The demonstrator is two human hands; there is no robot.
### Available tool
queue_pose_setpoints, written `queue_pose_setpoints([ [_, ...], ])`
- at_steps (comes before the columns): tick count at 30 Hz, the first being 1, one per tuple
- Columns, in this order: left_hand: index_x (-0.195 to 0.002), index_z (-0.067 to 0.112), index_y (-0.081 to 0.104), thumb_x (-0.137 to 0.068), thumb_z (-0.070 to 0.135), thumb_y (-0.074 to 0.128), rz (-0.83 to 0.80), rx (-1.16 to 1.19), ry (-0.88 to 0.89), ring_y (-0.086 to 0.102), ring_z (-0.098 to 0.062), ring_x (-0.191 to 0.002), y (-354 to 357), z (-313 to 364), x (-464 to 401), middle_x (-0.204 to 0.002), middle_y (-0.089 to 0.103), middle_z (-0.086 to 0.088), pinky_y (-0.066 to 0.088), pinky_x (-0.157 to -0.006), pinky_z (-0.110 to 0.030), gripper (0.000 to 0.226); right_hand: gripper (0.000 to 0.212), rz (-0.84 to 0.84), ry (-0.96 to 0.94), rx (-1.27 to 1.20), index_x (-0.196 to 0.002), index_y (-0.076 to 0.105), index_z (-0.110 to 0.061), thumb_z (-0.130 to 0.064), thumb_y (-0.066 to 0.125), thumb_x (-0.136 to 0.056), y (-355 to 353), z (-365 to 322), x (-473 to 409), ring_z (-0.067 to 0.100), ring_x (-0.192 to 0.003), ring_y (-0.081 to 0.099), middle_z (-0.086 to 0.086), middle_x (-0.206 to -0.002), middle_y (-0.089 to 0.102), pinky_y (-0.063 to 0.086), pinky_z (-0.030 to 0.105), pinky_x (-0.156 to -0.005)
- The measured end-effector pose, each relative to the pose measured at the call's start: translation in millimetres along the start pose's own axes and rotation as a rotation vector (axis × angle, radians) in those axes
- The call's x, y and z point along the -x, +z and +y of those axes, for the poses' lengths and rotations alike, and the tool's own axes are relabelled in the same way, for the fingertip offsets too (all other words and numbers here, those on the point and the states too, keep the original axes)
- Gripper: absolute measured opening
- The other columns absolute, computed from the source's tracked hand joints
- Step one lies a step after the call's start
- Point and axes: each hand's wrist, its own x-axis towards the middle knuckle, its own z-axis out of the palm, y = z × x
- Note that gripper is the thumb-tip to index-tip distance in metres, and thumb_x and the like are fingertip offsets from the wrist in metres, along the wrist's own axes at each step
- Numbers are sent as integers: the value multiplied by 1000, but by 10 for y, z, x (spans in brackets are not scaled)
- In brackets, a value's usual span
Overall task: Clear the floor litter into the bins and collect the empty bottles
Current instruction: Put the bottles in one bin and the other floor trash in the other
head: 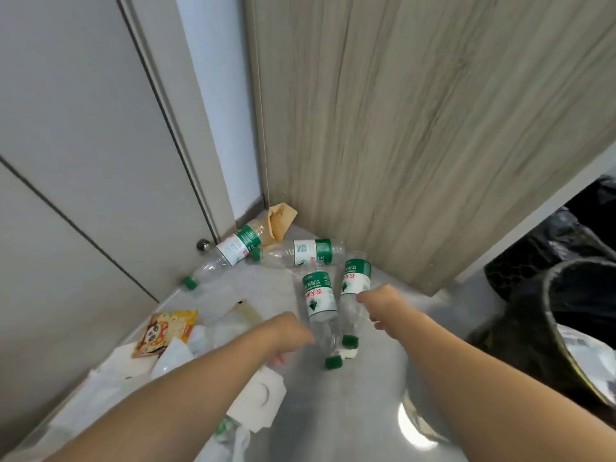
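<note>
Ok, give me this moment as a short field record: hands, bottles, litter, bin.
left hand: reaching at the nearer bottle, grip hidden
right hand: at the second bottle, grip hidden
far bottles: two lying near the door corner
brown paper bag: in the corner
snack wrapper: on floor at left
white carton: by left forearm
bin: black liner, at right

Left hand (pixel 286 331) grips bottle (pixel 319 300); right hand (pixel 378 305) grips second bottle (pixel 355 278).
</note>
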Motion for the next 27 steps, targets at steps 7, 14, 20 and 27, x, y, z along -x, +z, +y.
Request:
queue_pose_setpoints([
  [7,-113,12,61,-74,32,78,30,469,-175,50,-13,-55,611,245,-366,-75,57,-2,38,-43,-18,47,41,-19,81,-100,-113,50,-7,-27,71,-84,201,212,-426,27,-88,59,11,-97,58,49,36,-76],
  [14,-105,8,65,-72,27,73,145,547,-239,57,-19,-58,559,92,-457,-80,64,-6,40,-45,-19,39,49,-49,64,-203,-108,51,-9,-30,77,-72,448,313,-576,30,-88,64,10,-93,62,57,45,-82],
  [20,-107,10,52,-77,39,72,307,235,-143,66,-22,-80,136,-23,-146,-87,64,-4,52,-69,-28,47,73,23,83,-106,-123,40,-13,-50,73,-69,168,245,-281,31,-95,57,12,-118,47,51,35,-66],
  [27,-124,13,35,-94,33,46,759,-288,210,62,-33,-93,-506,729,803,-103,63,-11,43,-69,-34,38,73,-138,-17,114,-124,29,-7,-33,79,-77,-831,-351,539,29,-77,53,12,-101,47,43,26,-46],
])
